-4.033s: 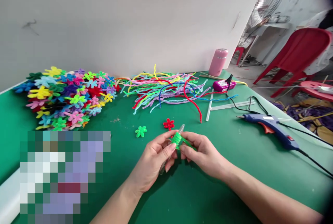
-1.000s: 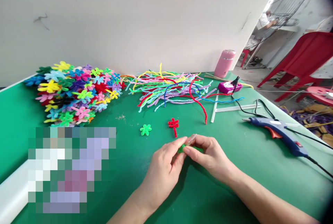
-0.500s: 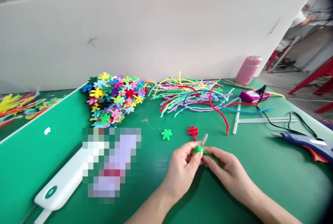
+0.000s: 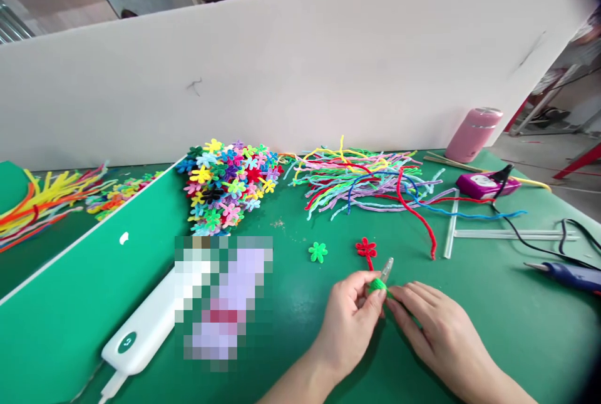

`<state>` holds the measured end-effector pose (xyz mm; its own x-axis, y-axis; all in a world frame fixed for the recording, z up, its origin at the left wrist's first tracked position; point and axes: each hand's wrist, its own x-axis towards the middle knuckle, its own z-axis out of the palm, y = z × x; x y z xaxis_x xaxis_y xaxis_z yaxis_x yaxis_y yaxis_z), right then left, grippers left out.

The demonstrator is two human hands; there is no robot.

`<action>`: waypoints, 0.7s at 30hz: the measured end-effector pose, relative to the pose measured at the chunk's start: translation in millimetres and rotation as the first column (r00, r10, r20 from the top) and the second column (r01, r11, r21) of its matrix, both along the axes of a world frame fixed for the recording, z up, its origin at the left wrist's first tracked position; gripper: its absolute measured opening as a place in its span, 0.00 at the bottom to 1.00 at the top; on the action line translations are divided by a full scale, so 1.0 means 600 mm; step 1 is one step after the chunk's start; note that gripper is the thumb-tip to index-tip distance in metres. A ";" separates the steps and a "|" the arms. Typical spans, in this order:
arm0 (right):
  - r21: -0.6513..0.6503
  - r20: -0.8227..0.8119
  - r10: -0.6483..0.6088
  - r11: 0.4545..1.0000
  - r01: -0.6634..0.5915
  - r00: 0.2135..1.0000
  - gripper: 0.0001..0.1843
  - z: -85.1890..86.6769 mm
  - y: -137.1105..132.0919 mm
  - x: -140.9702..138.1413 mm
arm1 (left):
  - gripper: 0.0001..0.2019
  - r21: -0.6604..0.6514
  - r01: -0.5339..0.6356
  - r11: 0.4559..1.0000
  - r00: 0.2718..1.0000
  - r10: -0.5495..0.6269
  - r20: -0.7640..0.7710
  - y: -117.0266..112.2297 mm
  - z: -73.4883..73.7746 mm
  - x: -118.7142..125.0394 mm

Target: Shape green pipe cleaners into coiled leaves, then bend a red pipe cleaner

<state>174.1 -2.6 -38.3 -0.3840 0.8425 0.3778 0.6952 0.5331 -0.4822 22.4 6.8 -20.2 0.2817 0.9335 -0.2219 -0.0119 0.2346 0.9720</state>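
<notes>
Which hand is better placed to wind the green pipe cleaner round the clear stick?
Probably the right hand: it pinches the green pipe cleaner, while the left hand grips the clear stick.

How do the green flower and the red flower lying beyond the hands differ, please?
The red flower trails a short stem; the green flower shows none. The red flower lies nearer than the green flower to the green pipe cleaner pinched by the left hand and right hand. Colour aside, both are fuzzy, flat on the table, untouched.
</notes>
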 end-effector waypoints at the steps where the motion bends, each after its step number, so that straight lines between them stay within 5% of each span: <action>1: -0.028 -0.012 0.001 1.000 -0.001 1.000 0.11 0.002 0.000 0.000 | 0.18 0.010 0.004 1.000 1.000 -0.004 -0.007 0.000 0.000 -0.001; 5: -0.248 -0.175 -0.004 0.968 -0.040 0.984 0.12 0.012 -0.003 -0.003 | 0.17 0.027 0.018 0.999 1.000 -0.017 -0.019 0.001 0.006 -0.003; 12: -0.585 -0.478 -0.154 0.790 -0.183 0.865 0.19 0.019 0.000 -0.003 | 0.17 -0.084 0.037 0.996 0.989 -0.024 0.146 0.002 0.011 -0.001; 15: -0.646 -0.544 -0.224 0.726 -0.234 0.809 0.20 0.019 0.002 -0.004 | 0.18 -0.169 0.037 0.985 0.962 0.010 0.271 0.004 0.006 0.000; 21: -0.675 -0.612 -0.305 0.682 -0.281 0.730 0.21 0.021 0.003 -0.007 | 0.16 -0.237 0.073 0.969 0.903 0.037 0.428 0.007 0.004 -0.001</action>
